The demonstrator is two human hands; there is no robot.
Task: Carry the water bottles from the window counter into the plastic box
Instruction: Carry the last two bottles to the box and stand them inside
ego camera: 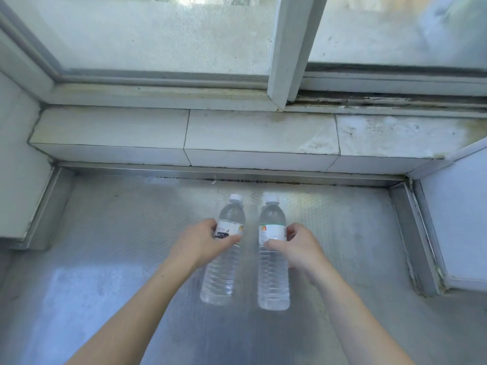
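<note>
Two clear water bottles with white caps stand side by side on the metal window counter [105,259]. My left hand [200,243] is wrapped around the label of the left water bottle [224,272], which leans a little to the right. My right hand [300,248] grips the label of the right water bottle [272,280], which stands upright. The plastic box is not in view.
A tiled ledge [237,133] runs behind the counter below the sliding window [168,35]. White walls close the counter in at the left [15,167] and right [456,206]. A raised metal lip [413,233] borders the counter's right side.
</note>
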